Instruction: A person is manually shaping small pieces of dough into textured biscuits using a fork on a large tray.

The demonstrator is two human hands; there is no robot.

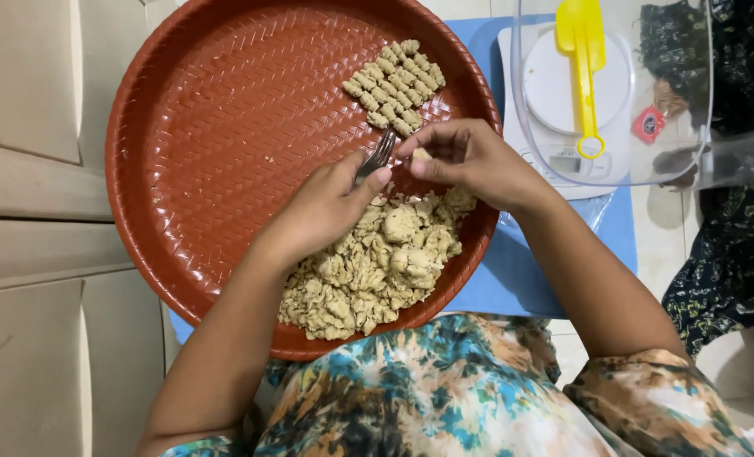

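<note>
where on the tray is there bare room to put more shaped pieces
The left half of the red woven tray is bare, up to its rim. The shaped pieces, both hands with the fork, and the dough pile crowd the right.

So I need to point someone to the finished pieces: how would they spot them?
Find the round red-brown woven tray. At its far edge, beyond the fork, lies a neat cluster of ridged rolls. Unlike the lumpy dough heap, they are small, uniform and aligned.

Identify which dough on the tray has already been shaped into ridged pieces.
The small cluster at the tray's far edge: neat ridged rolls in rows, unlike the loose lumpy dough pile nearest the person.
</note>
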